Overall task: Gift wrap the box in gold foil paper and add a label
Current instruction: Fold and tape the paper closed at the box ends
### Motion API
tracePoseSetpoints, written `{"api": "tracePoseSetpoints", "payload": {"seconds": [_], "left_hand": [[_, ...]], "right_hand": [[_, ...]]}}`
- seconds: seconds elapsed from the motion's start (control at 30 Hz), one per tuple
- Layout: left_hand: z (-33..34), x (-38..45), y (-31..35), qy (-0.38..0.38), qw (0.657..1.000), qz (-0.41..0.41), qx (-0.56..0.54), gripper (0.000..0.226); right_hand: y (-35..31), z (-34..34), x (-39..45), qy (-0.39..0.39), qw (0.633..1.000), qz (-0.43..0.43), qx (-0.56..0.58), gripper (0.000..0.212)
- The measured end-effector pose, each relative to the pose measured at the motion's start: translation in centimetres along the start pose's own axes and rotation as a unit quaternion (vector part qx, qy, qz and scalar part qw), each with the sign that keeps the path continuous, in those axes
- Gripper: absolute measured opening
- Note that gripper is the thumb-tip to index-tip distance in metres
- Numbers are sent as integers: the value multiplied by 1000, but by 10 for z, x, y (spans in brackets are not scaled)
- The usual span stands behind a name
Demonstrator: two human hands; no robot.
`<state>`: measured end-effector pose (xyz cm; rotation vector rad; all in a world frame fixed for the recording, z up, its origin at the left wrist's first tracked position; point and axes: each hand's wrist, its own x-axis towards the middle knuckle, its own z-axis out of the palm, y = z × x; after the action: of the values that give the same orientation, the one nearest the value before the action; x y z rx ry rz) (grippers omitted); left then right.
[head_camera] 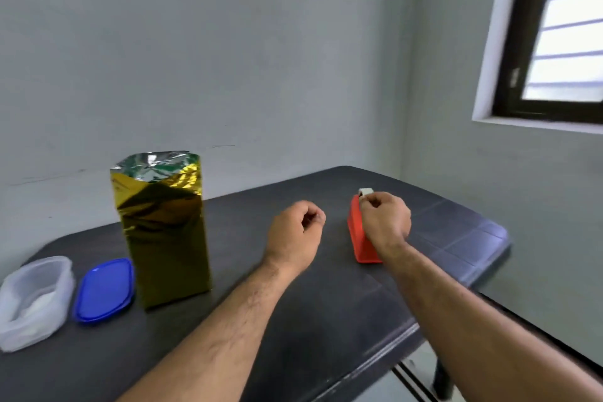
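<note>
We see the box point(163, 232) standing upright at about nine o'clock on the dark desk point(326, 320), wrapped in gold foil paper whose top is still open and crumpled, with a blue lid point(104, 289) just beside it and a clear plastic container point(34, 300) farther out the same way. Our right hand point(385, 222), toward two o'clock, has its grip pinched at the top of the red tape dispenser point(357, 238). Our left hand point(295, 235), near the centre, is loosely curled with nothing in its grip.

Both forearms are bare, sleeveless and lightly haired; no rings, watch or gloves.
</note>
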<state>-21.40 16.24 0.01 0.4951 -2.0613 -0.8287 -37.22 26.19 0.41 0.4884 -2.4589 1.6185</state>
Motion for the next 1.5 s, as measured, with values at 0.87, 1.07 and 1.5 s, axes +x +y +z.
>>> {"api": "tracePoseSetpoints", "payload": {"seconds": [0.87,1.07,1.5], "left_hand": [[156,-9,-30,-71,980,-119,-144,36],[157,-8,-33,-74,984,-109,-120,39],[159,-8,-36,-92,985,-104,-107,41]], "right_hand": [[29,-34,39,-91,914,309,245,14],[40,-31,21,-67,915,306,253,16],[59,-20,0,-33,953,235,190,18]]}}
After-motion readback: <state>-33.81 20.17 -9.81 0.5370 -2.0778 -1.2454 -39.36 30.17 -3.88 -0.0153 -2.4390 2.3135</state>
